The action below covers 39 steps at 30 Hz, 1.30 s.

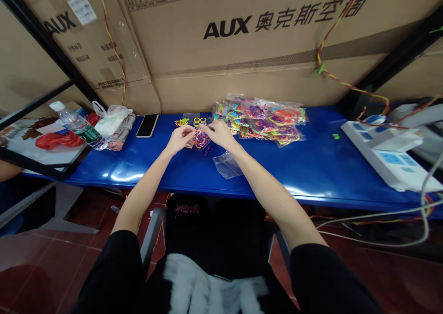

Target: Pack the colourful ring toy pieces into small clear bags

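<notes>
Head view, looking down on a blue metal desk (304,168) backed by a cardboard carton (242,41) printed AUX.

Item 1: left hand (179,138), fingers curled into a near-closed pinch, holding the left side of a small clear bag of coloured loops (202,140).
Item 2: right hand (219,135), in a similar near-closed pinch on the bag's right side. The exact grip is partly hidden by the fingers.
Item 3: the bag itself, between both hands, above the desk's middle and nearer the far edge.
Item 4: a heap of clear packets of orange, purple and yellow loops (259,120), at the far edge, just right of the right hand.
Item 5: a loose clear plastic sleeve (226,165), just below the right hand.
Item 6: yellow ring-shaped pieces (200,121), at the far edge just beyond the hands.
Item 7: a small purple piece (208,150), just below the held bag.
Item 8: a smartphone (147,125), dark screen up, at the far edge, left of the hands.
Item 9: a plastic water bottle (78,125), lying tilted near the desk's left end, beside a white plastic bag (112,120).
Item 10: a white appliance with blue panels (384,152), at the right end.
</notes>
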Motion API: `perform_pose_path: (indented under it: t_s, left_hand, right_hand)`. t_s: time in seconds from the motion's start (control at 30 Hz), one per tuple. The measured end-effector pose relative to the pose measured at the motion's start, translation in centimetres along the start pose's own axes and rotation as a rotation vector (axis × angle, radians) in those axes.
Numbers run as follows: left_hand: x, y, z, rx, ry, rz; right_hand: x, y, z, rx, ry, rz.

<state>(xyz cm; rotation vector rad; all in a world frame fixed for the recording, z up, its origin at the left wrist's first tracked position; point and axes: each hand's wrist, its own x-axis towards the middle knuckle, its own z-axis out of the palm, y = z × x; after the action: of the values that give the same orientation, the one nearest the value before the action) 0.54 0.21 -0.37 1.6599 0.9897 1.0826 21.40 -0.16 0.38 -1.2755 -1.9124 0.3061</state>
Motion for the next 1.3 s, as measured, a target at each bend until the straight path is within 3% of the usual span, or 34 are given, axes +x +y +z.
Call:
perform_pose_path:
  t_s: [0.3,0.57,0.8,0.97,1.13,1.23,1.3]
  left_hand:
    - [-0.3,0.8,0.1,0.01,-0.034,-0.056]
    - [-0.8,1.1,0.3,0.075,-0.127,-0.029]
    - [-0.7,1.2,0.5,0.067,-0.122,-0.032]
    - [-0.6,1.5,0.2,-0.052,-0.06,-0.167]
    - [-0.8,2.0,0.2,-0.098,-0.081,-0.22]
    - [-0.6,1.8,0.6,-0.033,-0.071,-0.124]
    - [-0.4,1.5,0.7,0.05,-0.005,0.003]
  right_hand:
    - [0.0,-0.7,-0.6,0.156,-0.159,-0.03]
    - [-0.1,-1.0,-0.7,0.146,-0.162,-0.111]
    - [-1.0,-1.4,-0.5,-0.058,-0.002,-0.144]
    - [-0.5,-1.1,-1.1,0.039,0.183,-0.065]
    - [0.3,0.1,-1.5,0.477,-0.133,0.103]
    - [0.1,-0.1,-1.7,0.538,-0.169,0.09]
    - [-0.1,-0.6,-1.8,0.528,-0.161,0.05]
